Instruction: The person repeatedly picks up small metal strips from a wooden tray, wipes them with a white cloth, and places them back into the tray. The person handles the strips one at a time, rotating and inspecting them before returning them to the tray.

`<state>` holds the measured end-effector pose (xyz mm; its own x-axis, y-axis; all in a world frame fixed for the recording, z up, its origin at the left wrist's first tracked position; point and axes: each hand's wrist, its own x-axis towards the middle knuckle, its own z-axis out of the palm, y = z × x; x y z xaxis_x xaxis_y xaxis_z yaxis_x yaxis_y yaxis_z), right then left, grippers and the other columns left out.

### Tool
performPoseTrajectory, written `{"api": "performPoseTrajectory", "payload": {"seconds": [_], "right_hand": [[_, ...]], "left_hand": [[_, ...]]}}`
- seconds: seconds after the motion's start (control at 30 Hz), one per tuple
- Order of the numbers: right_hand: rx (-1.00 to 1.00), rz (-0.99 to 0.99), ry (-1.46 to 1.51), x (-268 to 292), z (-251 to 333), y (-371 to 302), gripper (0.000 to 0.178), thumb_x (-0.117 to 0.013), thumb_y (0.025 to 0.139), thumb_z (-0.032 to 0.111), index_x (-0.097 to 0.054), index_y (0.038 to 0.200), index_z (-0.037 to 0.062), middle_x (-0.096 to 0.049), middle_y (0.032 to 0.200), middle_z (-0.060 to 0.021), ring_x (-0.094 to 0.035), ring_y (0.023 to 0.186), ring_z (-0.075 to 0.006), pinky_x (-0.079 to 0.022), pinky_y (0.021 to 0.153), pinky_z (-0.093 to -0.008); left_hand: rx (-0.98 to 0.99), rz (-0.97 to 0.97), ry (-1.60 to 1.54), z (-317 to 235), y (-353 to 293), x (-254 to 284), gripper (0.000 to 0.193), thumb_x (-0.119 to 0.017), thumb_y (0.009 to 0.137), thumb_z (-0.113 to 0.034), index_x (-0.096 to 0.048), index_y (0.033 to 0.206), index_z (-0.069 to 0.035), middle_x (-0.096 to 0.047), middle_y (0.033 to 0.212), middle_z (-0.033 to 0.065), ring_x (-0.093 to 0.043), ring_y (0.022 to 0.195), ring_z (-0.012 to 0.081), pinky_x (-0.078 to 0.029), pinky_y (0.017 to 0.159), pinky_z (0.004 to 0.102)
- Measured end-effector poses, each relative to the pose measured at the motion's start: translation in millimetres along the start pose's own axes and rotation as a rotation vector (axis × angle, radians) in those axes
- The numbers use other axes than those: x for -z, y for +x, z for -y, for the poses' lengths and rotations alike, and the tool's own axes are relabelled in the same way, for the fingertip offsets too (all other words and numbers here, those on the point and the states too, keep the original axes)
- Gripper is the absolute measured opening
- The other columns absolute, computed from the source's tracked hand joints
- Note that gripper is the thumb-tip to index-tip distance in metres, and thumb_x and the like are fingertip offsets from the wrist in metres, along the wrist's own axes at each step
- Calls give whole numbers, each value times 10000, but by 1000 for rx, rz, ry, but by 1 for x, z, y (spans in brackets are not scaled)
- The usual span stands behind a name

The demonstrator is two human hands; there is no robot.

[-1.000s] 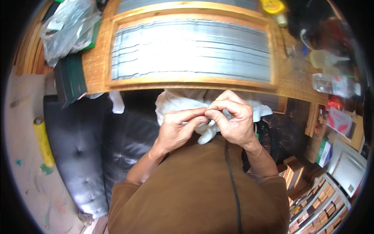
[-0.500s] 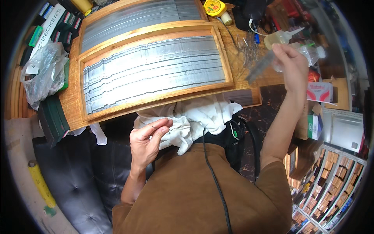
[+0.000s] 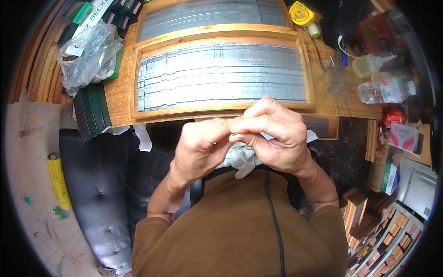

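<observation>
My left hand (image 3: pixel 200 147) and my right hand (image 3: pixel 279 136) meet in front of my chest, just short of the bench edge. Both are closed in a pinch, fingertips against fingertips. Whatever sits between them is too small or too covered to make out. Below the hands a white cloth (image 3: pixel 242 161) lies bunched over my lap, partly hidden by them. Beyond, on the wooden bench, a shallow wood-framed tray (image 3: pixel 221 111) holds rows of thin grey metal strips (image 3: pixel 221 74). Behind it stands a second tray of similar strips (image 3: pixel 207 21).
At the bench's right are a yellow tape measure (image 3: pixel 302 15), a squeeze bottle (image 3: pixel 369 64), a clear plastic bottle (image 3: pixel 385 91) and scattered thin wires (image 3: pixel 334 69). A plastic bag (image 3: pixel 90 57) and dark green boxes (image 3: pixel 92 111) stand left. A black padded seat (image 3: pixel 104 194) is beside me.
My right hand has come from the bench's right end, where it held a dark thin strip, to meet my left hand. The left hand has risen slightly, and the view has shifted.
</observation>
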<state>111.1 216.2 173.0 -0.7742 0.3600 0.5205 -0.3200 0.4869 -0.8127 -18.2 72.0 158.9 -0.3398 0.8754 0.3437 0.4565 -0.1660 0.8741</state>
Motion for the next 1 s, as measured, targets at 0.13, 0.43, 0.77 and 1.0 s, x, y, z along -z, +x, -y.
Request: {"api": "performPoseTrajectory", "payload": {"seconds": [0.13,0.43,0.77,1.0], "right_hand": [[179,-22,-79,1,-12,16,257,-872,747,-29,-791,986,23,-685,861,-68,-646,757,-180,-515,641,-290],[-426,-13,66,-14,5,-19,133,-838,822,-30,-777,934,6,-605,811,-23,-546,690,-80,-459,617,-237],[-1091,-161,735,-52,-70,-73,177,-714,988,149,-750,994,-24,-684,754,-4,-571,602,-26,-451,518,-184],[-683,-23,324,-43,-50,-72,117,-782,888,-6,-762,999,-35,-674,894,-51,-602,775,-92,-489,665,-248]], "left_hand": [[-101,-70,190,6,15,5,314,-727,836,62,-751,1133,-35,-739,885,144,-710,738,281,-561,684,334],[498,192,-590,16,-22,-2,142,-747,965,-64,-772,1077,20,-760,850,49,-676,815,64,-553,702,240],[1026,217,-799,78,-32,-16,162,-747,970,-146,-761,1040,0,-783,905,95,-722,762,117,-556,611,233],[678,138,-529,64,-57,-23,185,-713,1005,-104,-765,1116,34,-769,926,10,-643,802,48,-523,681,227]]}}
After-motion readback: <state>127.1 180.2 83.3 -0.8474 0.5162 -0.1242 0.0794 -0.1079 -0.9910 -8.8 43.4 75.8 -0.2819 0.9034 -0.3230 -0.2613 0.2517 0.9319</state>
